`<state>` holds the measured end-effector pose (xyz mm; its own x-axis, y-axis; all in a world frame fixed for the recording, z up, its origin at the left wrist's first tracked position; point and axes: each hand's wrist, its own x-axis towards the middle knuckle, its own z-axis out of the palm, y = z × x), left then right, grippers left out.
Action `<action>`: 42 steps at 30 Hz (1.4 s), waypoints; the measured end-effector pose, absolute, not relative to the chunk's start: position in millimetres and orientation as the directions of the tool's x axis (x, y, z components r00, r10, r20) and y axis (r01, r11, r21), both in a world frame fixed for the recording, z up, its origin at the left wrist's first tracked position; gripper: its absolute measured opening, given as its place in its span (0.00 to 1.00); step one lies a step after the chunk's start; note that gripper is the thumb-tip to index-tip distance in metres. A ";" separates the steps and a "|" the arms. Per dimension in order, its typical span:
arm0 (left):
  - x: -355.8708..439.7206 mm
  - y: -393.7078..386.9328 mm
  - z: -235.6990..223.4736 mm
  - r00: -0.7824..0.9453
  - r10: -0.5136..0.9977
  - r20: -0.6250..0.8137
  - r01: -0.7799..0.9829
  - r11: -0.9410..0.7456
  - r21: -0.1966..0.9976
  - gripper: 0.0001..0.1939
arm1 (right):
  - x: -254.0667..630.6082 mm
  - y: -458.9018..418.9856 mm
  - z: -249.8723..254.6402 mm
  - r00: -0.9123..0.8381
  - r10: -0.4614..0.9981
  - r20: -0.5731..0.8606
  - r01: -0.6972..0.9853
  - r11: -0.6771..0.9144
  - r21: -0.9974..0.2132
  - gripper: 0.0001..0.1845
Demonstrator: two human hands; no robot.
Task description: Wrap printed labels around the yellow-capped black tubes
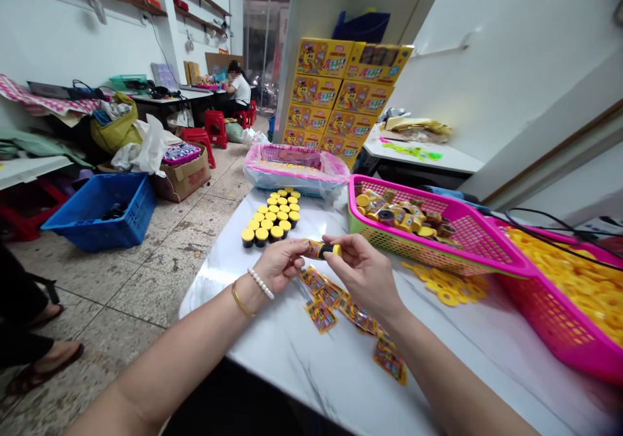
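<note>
Over the table, my left hand [281, 264] pinches the end of a small printed orange packet [312, 248]. My right hand [363, 268] has its thumb and fingers around a small black tub with a yellow lid [333, 250], lying on its side against the packet. Whether the tub is inside the packet, I cannot tell. Below both hands lie several flat printed packets [321, 316] in a loose row. Beyond my left hand, rows of upright black tubs with yellow lids [261, 234] stand together.
On the right, a pink basket [496, 244] holds packed tubs, and another pink basket [549, 332] holds yellow rings. Loose yellow rings [446, 293] lie on the white table [287, 351]. A plastic-lined basket [253, 167] stands behind, before stacked yellow boxes [316, 92]. A person [239, 91] sits farther back.
</note>
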<state>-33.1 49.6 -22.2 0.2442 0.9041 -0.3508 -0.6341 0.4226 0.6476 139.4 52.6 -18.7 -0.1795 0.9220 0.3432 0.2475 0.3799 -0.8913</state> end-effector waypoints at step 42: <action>-35.3 49.9 -45.2 0.219 0.973 0.067 -0.214 -0.019 0.977 0.29 | 145.1 52.6 -34.5 -0.172 0.972 0.163 0.063 0.176 -0.982 0.17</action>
